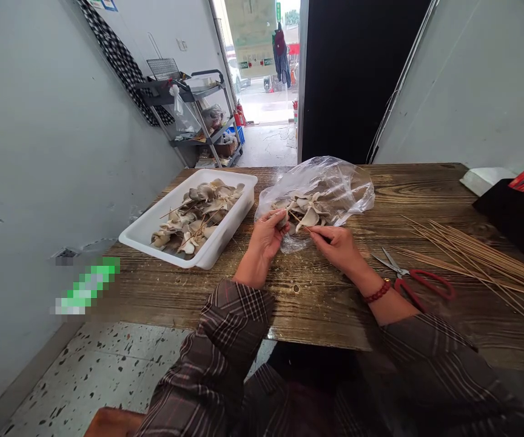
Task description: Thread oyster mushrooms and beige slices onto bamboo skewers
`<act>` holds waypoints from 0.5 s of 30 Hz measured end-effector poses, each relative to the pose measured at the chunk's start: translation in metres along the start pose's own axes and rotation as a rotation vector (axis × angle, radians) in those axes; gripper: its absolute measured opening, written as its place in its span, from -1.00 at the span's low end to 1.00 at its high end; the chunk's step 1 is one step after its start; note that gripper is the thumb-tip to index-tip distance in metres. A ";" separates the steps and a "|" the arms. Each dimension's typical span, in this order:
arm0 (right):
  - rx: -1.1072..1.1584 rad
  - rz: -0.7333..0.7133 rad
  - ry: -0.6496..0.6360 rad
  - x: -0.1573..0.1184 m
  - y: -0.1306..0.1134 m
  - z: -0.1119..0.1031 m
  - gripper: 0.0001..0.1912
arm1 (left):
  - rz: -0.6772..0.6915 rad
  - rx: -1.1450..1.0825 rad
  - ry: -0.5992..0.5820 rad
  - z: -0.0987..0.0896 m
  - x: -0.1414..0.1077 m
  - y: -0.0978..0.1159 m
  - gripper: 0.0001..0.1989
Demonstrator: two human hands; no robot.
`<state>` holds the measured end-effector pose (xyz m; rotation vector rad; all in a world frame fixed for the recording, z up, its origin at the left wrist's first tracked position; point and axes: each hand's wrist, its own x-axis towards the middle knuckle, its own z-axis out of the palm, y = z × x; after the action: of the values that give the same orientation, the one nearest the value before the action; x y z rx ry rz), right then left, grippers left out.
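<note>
My left hand (267,237) pinches an oyster mushroom piece (283,222) between thumb and fingers. My right hand (335,246) is closed on a thin bamboo skewer (296,219), which slants toward the left hand. Whether its tip has entered the mushroom I cannot tell. Just beyond both hands, a clear plastic bag (335,172) lies with its mouth toward me and loose oyster mushrooms (311,213) inside. To the left stands a white plastic tray (231,235) holding mushrooms (202,200), some with skewers through them.
Red-handled scissors (401,273) lie partly spread right of my right forearm. Beyond them, a loose bundle of bamboo skewers (480,252) fans over the wooden table (244,309). A black holder (505,212) stands at the right edge. A grey cart (198,91) is by the far doorway.
</note>
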<state>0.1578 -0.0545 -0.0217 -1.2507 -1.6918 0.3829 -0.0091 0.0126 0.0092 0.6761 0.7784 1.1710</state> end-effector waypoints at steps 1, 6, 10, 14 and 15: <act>-0.004 -0.006 0.007 0.000 -0.001 0.000 -0.73 | -0.013 -0.004 -0.006 0.000 0.000 0.000 -0.79; 0.011 -0.038 0.019 0.000 -0.003 -0.001 -0.75 | -0.037 0.009 -0.028 -0.002 0.001 -0.001 -0.78; 0.027 -0.055 0.025 0.000 -0.002 -0.001 -0.75 | -0.002 0.059 -0.036 -0.001 -0.001 -0.001 -0.77; 0.002 -0.041 0.037 0.000 -0.002 0.000 -0.74 | -0.027 0.111 -0.065 0.006 -0.006 -0.008 -0.79; -0.006 -0.032 0.037 0.000 -0.002 0.000 -0.74 | -0.030 0.131 -0.083 0.008 -0.007 -0.009 -0.78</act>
<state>0.1569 -0.0550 -0.0204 -1.2260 -1.6804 0.3334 0.0009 0.0028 0.0075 0.8140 0.7971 1.0650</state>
